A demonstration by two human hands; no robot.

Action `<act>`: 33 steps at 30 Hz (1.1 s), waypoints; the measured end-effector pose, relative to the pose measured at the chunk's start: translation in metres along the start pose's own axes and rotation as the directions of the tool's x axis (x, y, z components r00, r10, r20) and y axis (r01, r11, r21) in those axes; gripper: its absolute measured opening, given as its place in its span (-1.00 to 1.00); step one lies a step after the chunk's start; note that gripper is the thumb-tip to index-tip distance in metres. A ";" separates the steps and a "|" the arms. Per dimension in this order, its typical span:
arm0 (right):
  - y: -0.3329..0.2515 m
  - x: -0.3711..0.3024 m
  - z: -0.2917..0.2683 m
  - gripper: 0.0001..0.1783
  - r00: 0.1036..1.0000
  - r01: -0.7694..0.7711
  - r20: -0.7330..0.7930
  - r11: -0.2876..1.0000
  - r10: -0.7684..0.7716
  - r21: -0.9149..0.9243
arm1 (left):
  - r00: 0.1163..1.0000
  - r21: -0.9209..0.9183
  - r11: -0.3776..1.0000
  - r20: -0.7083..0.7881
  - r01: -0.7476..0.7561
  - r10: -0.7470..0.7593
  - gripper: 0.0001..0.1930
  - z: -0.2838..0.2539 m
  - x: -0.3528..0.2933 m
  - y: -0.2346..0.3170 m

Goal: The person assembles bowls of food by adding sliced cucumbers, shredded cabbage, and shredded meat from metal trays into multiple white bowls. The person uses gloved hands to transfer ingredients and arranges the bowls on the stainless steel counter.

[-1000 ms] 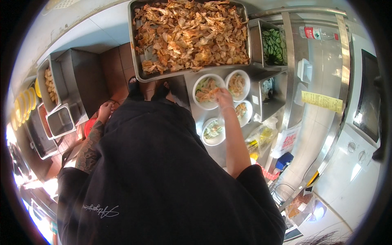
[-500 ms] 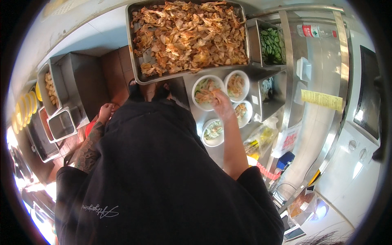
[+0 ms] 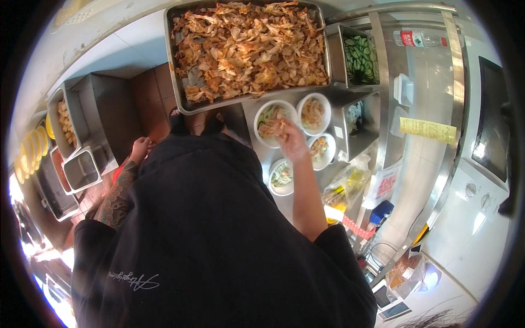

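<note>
My right hand (image 3: 294, 143) is over a white round bowl (image 3: 256, 121), its fingers pinched on shredded cooked meat (image 3: 276, 127). Under the meat, green slices line this bowl. To its right stands a second white bowl (image 3: 329, 112) with meat in it. Two smaller white bowls sit nearer: one (image 3: 332, 146) beside my wrist has meat, and another (image 3: 272, 187) shows pale green strips. Beyond them, a large metal tray (image 3: 229, 104) is heaped with the same meat. At my left side, my left hand (image 3: 142, 148) hangs with curled fingers and nothing visible in it.
Metal bins at the right hold cucumber slices (image 3: 359, 57) and dark and pale strips (image 3: 355, 115). A plastic bag (image 3: 347, 186) lies nearer. A yellow paper slip (image 3: 428, 130) hangs off the steel shelf (image 3: 383, 82). At left stand more metal containers (image 3: 82, 170).
My right hand has shifted slightly left and down over the same bowl, still gripping meat. The whole view has slid a little leftward. My left hand keeps its place.
</note>
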State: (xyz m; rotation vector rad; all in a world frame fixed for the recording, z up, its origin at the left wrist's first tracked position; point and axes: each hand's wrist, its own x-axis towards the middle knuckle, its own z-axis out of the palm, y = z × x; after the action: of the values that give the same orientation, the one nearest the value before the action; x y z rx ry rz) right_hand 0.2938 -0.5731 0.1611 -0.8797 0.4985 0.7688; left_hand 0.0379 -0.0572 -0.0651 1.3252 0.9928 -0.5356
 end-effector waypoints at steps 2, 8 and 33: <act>0.001 0.002 -0.003 -0.65 0.995 -0.011 -0.104 0.991 -0.003 -0.132 | 1.000 0.006 1.000 0.000 0.027 -0.027 -0.75 -0.001 0.002 0.000; 0.008 0.005 -0.002 -0.71 0.935 -0.070 -0.346 0.923 -0.071 -0.380 | 0.999 -0.040 0.999 -0.041 0.000 -0.002 -0.79 0.006 -0.003 0.012; -0.029 -0.002 0.002 -0.69 0.848 0.030 -0.033 0.111 -0.529 -0.993 | 0.997 0.015 0.999 -0.064 -0.038 0.039 -0.76 -0.003 -0.002 -0.024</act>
State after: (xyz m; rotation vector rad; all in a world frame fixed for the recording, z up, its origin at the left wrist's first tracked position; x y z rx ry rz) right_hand 0.3149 -0.5837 0.1776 -2.4049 0.0417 0.4417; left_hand 0.0158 -0.0597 -0.0763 1.3782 1.0162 -0.4734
